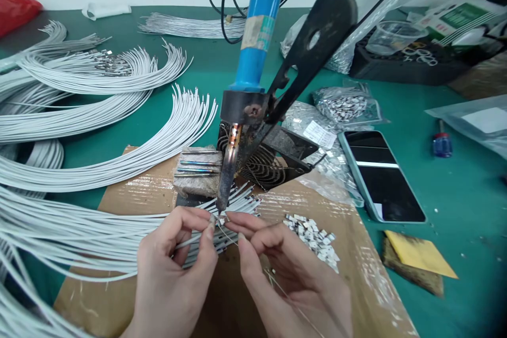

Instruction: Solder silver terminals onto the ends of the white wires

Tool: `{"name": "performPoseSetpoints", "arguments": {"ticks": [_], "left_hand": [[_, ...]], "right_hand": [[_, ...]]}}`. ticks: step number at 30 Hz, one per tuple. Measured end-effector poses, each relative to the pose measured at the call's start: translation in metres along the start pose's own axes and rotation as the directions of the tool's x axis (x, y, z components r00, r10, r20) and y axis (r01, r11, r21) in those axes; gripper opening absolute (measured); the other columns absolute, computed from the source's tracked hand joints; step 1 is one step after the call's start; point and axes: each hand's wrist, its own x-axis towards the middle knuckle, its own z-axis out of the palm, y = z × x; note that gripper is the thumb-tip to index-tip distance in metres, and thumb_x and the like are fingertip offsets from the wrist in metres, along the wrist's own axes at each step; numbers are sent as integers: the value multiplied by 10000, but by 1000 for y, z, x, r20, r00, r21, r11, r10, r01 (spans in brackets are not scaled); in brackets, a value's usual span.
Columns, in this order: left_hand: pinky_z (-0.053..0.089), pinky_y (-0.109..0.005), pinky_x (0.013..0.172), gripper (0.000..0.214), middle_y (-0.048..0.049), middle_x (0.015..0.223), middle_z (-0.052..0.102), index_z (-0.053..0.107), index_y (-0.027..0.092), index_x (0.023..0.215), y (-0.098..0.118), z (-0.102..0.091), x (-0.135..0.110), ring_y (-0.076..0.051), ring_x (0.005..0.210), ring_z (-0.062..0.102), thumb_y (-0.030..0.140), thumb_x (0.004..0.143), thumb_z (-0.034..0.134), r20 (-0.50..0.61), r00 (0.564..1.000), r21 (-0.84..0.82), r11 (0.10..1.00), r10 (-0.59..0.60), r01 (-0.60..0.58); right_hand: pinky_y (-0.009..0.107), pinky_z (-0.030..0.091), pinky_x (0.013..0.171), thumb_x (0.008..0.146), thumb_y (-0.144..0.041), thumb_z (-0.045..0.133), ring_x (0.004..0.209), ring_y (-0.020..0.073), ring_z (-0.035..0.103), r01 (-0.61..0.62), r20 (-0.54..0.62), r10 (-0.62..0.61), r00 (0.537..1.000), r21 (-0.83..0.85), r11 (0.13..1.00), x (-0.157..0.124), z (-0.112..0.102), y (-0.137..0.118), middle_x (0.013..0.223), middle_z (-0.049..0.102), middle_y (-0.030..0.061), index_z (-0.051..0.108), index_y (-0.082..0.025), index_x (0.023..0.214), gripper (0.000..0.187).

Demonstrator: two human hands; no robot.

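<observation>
A blue-handled soldering iron is clamped in a black stand, its dark tip pointing down just above my fingertips. My left hand is closed in a pinch on the end of a white cable, right below the tip. Facing it, my right hand grips a thin solder wire, which runs across the palm and up between thumb and fingers toward the tip. Small white connectors show at the meeting fingertips; which hand touches them I cannot tell.
Bundles of white cables cover the left side. Loose white connectors lie on the cardboard at right. A small fan sits behind the iron. Farther right are a phone, a yellow sponge and bagged parts.
</observation>
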Motion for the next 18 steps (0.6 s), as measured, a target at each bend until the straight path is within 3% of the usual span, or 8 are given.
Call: {"name": "performPoseSetpoints", "arguments": {"ticks": [6, 12, 18], "left_hand": [[524, -154, 553, 113, 0, 806, 742, 666, 228, 668, 3, 0, 4, -155, 758, 729, 247, 754, 736, 26, 999, -30, 999, -26, 26], [558, -136, 566, 124, 14, 789, 753, 680, 214, 713, -4, -9, 16, -114, 645, 732, 143, 789, 748, 211, 976, -118, 993, 53, -29], [567, -126, 532, 129, 12, 755, 765, 686, 206, 670, 3, -5, 18, -120, 603, 746, 124, 722, 769, 121, 992, -204, 979, 44, -19]], "right_hand": [[202, 609, 829, 917, -234, 682, 1034, 205, 783, 15, 21, -14, 1000, -25, 1000, 2, -2, 2, 1076, 802, 56, 603, -225, 691, 239], [200, 614, 808, 930, -257, 669, 1078, 210, 771, -10, 21, 10, 1000, 13, 1000, 3, -1, 3, 1119, 794, 61, 592, -227, 700, 245], [239, 624, 849, 937, -266, 679, 1111, 235, 763, -4, 11, 4, 1000, 72, 997, 3, 2, 7, 1149, 788, 85, 596, -221, 718, 239]]}}
